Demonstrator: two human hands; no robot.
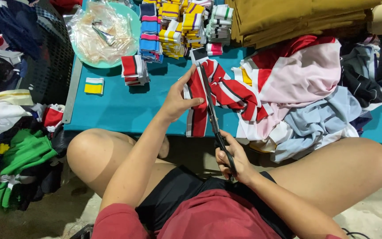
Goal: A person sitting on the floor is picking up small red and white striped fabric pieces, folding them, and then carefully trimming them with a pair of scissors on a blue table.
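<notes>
Pinching the red striped cloth [197, 95], the left hand [177, 102] holds it taut; long scissors [212, 117], gripped in the right hand [234, 160], run lengthwise just beside those fingers.

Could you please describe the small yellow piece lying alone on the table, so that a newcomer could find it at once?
Start at the teal table and go to its left end, below the round green bowl. There the small cloth piece lies flat by itself, left of a stack of red striped pieces. Unlike the stacks nearby, it is a single piece, yellow with white and green bands.
</notes>
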